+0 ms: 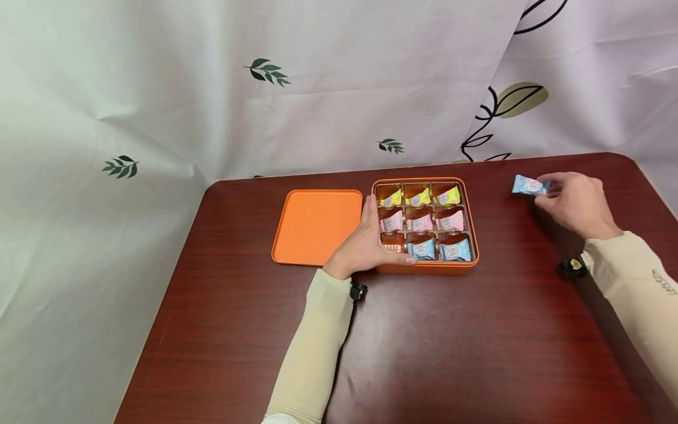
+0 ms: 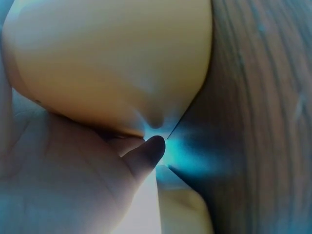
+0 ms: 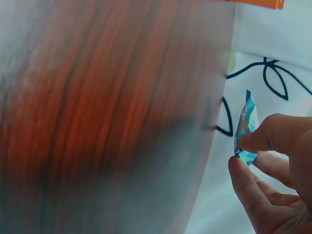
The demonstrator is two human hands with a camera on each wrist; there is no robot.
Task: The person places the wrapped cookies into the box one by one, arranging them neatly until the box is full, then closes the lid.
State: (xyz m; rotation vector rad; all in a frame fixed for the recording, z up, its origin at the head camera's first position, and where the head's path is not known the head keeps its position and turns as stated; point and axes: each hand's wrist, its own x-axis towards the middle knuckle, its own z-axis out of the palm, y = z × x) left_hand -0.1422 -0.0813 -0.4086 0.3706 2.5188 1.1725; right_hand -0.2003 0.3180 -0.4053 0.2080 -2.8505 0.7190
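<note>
Dark red wood-grain tabletop filled the lower half of the head view, backed by a pale curtain printed with small green leaves. At the upper right of that view the right hand pinched a blue-wrapped candy between thumb and fingertips, lifted clear of the table and well apart from the box; the right wrist view showed the same crinkly, glossy wrapper held edge-on by the curled thumb and forefinger. Near the centre stood the orange box, a shallow rectangular tin with rounded corners and a shiny brown moulded insert of nine cells. As far as the frames showed, eight cells were filled: three yellow candies in the far row, three pink candies in the middle row, two blue candies in the near row. The near-left cell lay bare, so by my judgement one piece remained to seat, and the lid remained off. The left hand rested against the box's left side with relaxed, nearly straight fingers, thumb along the near edge, steadying it. Just beside it, to the left, lay the flat orange lid, smooth and matte. The left wrist view was too blurred to add anything.
</note>
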